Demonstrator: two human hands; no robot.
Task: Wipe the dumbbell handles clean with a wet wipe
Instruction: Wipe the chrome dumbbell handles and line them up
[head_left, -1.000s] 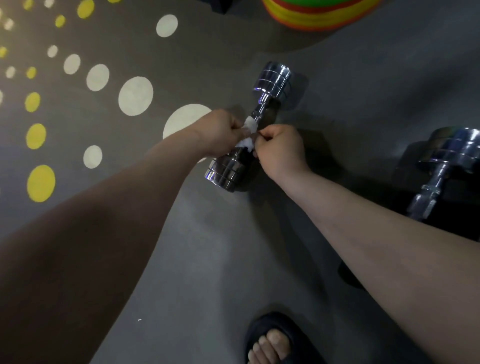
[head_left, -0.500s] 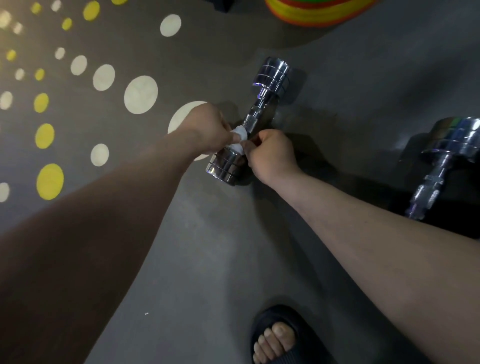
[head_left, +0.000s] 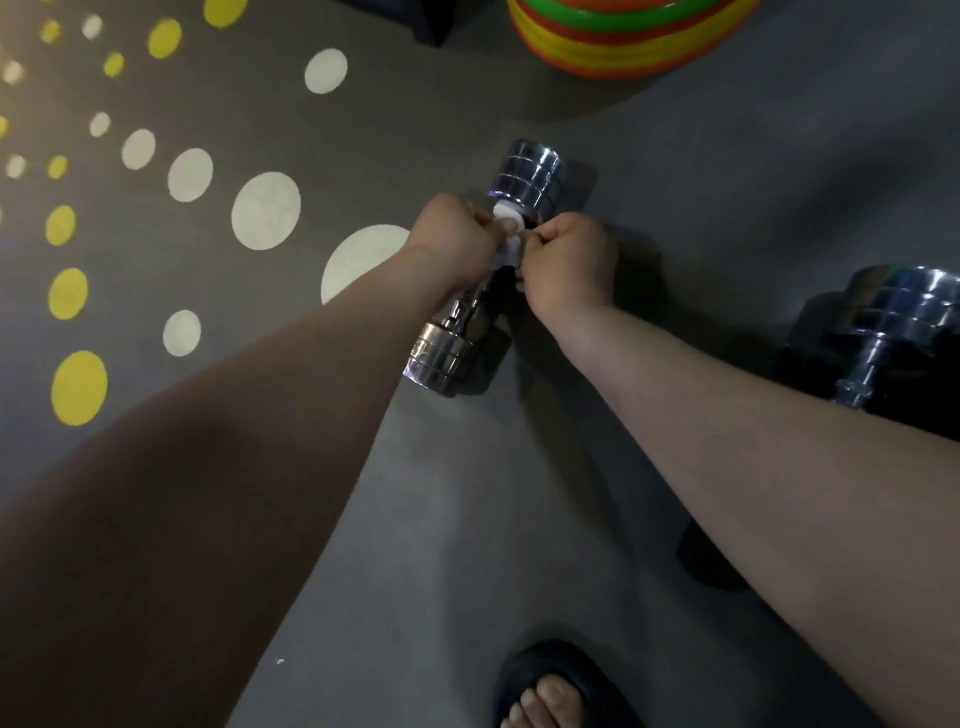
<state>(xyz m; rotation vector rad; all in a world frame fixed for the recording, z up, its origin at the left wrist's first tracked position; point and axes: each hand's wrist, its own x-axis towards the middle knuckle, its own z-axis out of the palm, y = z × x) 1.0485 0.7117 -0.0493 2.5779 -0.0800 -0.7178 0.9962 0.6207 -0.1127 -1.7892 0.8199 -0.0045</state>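
1. Head view, task thing: chrome dumbbell (head_left: 435, 358) flat on the grey floor (head_left: 467, 519), set diagonally, one weight head far and to the right, the other near and to the left, at the line between dotted and plain flooring.
2. White wet wipe (head_left: 506, 228) looped over the handle, right up against the far weight head.
3. Left hand (head_left: 454, 236) on the left of the handle: fingers curled tight, pinching one end of the wipe.
4. Right hand (head_left: 569, 265) on the right of the handle: fingers curled tight, pinching the other end; knuckles of both hands almost touching.
5. Near half of the handle bare, partly hidden behind the left wrist.
6. Second dumbbell (head_left: 904, 317) well apart to the right, cut off by the picture's edge.
7. Stack of coloured rings (head_left: 623, 36) on the far floor, beyond the first dumbbell.
8. Foot in a black sandal (head_left: 550, 686) on the near floor.
9. White and yellow dots (head_left: 266, 210) across the left of the floor.
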